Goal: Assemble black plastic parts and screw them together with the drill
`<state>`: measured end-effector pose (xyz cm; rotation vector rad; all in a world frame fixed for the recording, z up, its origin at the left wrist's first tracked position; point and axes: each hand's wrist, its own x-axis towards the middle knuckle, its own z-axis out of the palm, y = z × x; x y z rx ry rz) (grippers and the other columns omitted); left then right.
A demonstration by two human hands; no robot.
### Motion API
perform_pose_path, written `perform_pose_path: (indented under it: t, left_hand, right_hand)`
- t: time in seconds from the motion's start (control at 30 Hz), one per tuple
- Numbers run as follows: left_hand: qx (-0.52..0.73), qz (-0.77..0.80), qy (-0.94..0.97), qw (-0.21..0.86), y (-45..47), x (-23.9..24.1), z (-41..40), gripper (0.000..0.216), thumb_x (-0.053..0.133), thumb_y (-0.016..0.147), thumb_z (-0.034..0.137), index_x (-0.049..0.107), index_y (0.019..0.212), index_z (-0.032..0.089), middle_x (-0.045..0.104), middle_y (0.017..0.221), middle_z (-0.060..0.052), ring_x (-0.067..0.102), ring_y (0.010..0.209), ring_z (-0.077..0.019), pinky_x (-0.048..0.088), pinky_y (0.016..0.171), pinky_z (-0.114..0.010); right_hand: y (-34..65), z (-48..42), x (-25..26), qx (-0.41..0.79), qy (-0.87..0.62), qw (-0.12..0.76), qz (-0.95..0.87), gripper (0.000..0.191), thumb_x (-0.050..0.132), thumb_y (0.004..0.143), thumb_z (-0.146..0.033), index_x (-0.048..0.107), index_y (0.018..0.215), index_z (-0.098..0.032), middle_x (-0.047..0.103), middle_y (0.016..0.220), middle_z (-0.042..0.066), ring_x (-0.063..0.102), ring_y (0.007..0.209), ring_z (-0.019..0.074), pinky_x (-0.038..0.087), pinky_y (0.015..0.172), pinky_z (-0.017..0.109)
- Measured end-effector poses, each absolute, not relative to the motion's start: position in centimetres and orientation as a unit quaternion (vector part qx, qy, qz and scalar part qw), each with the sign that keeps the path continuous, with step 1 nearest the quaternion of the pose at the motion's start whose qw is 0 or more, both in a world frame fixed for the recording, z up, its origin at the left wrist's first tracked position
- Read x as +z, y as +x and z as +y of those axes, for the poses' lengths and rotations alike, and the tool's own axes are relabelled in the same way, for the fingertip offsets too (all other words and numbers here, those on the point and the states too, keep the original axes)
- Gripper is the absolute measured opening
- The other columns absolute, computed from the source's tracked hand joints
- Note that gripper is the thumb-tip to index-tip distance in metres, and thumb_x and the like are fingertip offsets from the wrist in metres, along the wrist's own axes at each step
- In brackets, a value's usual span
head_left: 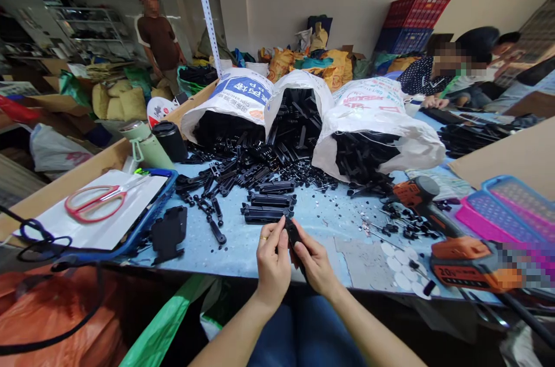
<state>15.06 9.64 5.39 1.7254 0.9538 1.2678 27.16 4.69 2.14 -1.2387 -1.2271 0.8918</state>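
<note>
Close to the table's front edge, my right hand (313, 258) is wrapped round a long black plastic part (292, 233). My left hand (274, 257), with a ring on one finger, is closed in a pinch at the part's upper left side; whether a smaller piece sits between its fingertips is hidden. Just beyond my hands lie several black assembled brackets (269, 200) in a stack of rows. Loose black arm-shaped parts (215, 222) are spread to their left, and a flat black plate (169, 234) rests farther left.
Three white woven sacks (368, 104) spill black parts across the back. At right are a cordless drill (459, 251), white discs (401, 263) and plastic baskets (489, 222). Red-handled scissors (93, 203) lie on paper over a blue basket (173, 182). Other people stand or work beyond.
</note>
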Motion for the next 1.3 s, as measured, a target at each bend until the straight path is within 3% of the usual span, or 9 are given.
perform_pose_path:
  t: [0.13, 0.3, 0.4, 0.5, 0.77, 0.87, 0.97, 1.13, 1.3]
  left_hand:
    - [0.467, 0.337, 0.709, 0.408, 15.2, 4.4, 10.1, 0.033, 0.039, 0.091, 0.032, 0.057, 0.115, 0.02, 0.055, 0.101, -0.009, 0.055, 0.094, -0.0191, 0.046, 0.082, -0.032]
    - [0.373, 0.468, 0.705, 0.379, 14.9, 1.2, 10.2, 0.043, 0.035, 0.09, 0.027, 0.037, 0.132, 0.019, 0.05, 0.114, -0.013, 0.056, 0.095, -0.0227, 0.048, 0.078, -0.039]
    - [0.262, 0.389, 0.849, 0.243, 14.6, 0.7, 10.6, 0.059, 0.044, 0.079, 0.01, 0.032, 0.135, 0.024, 0.038, 0.133, -0.013, 0.034, 0.124, -0.0297, 0.03, 0.099, -0.054]
    - [0.134, 0.23, 0.952, 0.151, 14.8, 1.3, 11.6, 0.052, 0.043, 0.076, 0.002, 0.049, 0.122, 0.028, 0.051, 0.121, -0.007, 0.037, 0.121, -0.0267, 0.013, 0.103, -0.059]
    - [0.059, 0.264, 0.962, 0.038, 15.2, 2.4, 11.5, 0.041, 0.035, 0.084, 0.004, 0.049, 0.12, 0.017, 0.059, 0.091, -0.01, 0.051, 0.087, -0.0229, 0.039, 0.079, -0.041]
    - [0.048, 0.278, 0.957, 0.068, 15.0, 2.0, 11.4, 0.033, 0.043, 0.086, 0.015, 0.049, 0.119, 0.017, 0.058, 0.094, -0.01, 0.051, 0.09, -0.025, 0.039, 0.077, -0.04]
    - [0.056, 0.238, 0.959, 0.141, 15.2, 1.7, 11.7, 0.033, 0.047, 0.087, 0.025, 0.046, 0.12, 0.02, 0.057, 0.1, -0.009, 0.05, 0.095, -0.0238, 0.04, 0.079, -0.037]
    - [0.049, 0.204, 0.954, 0.212, 15.5, 1.8, 12.3, 0.025, 0.044, 0.088, 0.024, 0.05, 0.112, 0.02, 0.055, 0.102, -0.007, 0.049, 0.098, -0.0216, 0.04, 0.083, -0.034]
    - [0.037, 0.201, 0.953, 0.225, 15.9, 2.7, 11.9, 0.032, 0.041, 0.087, 0.028, 0.047, 0.118, 0.022, 0.053, 0.109, -0.008, 0.046, 0.104, -0.0225, 0.037, 0.087, -0.037]
  right_hand:
    - [26.4, 4.4, 1.3, 0.366, -0.534, 0.546, -0.531, 0.053, 0.04, 0.09, -0.043, 0.03, 0.139, -0.027, 0.058, 0.092, 0.004, 0.048, 0.059, 0.0103, 0.047, 0.059, 0.028]
    - [31.4, 6.7, 2.0, 0.333, -0.654, 0.359, -0.577, 0.05, 0.038, 0.089, -0.046, 0.04, 0.133, -0.024, 0.062, 0.093, 0.004, 0.057, 0.074, 0.0146, 0.048, 0.072, 0.03]
    - [38.3, 9.4, 3.4, 0.176, -0.847, 0.293, -0.407, 0.046, 0.036, 0.089, -0.046, 0.045, 0.125, -0.018, 0.063, 0.095, 0.008, 0.059, 0.082, 0.019, 0.046, 0.076, 0.034]
    - [45.1, 11.6, 4.4, 0.084, -0.916, 0.272, -0.284, 0.053, 0.038, 0.088, -0.04, 0.032, 0.127, -0.005, 0.055, 0.107, 0.024, 0.053, 0.102, 0.0304, 0.037, 0.086, 0.047]
    - [49.2, 12.1, 2.8, 0.025, -0.951, 0.279, -0.134, 0.075, 0.05, 0.079, -0.035, 0.007, 0.133, -0.006, 0.056, 0.104, 0.021, 0.056, 0.094, 0.0272, 0.042, 0.078, 0.037]
    - [46.8, 9.4, 2.1, -0.006, -0.916, 0.337, -0.219, 0.075, 0.048, 0.079, -0.034, 0.004, 0.134, -0.008, 0.059, 0.094, 0.01, 0.057, 0.082, 0.0199, 0.042, 0.072, 0.029]
    - [43.3, 4.9, 2.0, 0.008, -0.829, 0.35, -0.437, 0.048, 0.047, 0.079, -0.033, 0.032, 0.121, -0.013, 0.058, 0.086, 0.006, 0.055, 0.075, 0.0172, 0.042, 0.068, 0.027]
    - [38.4, -1.2, 3.0, 0.183, -0.626, 0.102, -0.751, 0.028, 0.041, 0.088, -0.041, 0.047, 0.107, -0.021, 0.06, 0.087, 0.005, 0.058, 0.074, 0.0173, 0.039, 0.064, 0.025]
    - [36.2, -1.2, 2.6, 0.119, -0.603, -0.026, -0.788, 0.041, 0.029, 0.09, -0.054, 0.052, 0.088, -0.02, 0.062, 0.076, 0.004, 0.06, 0.066, 0.0182, 0.032, 0.054, 0.025]
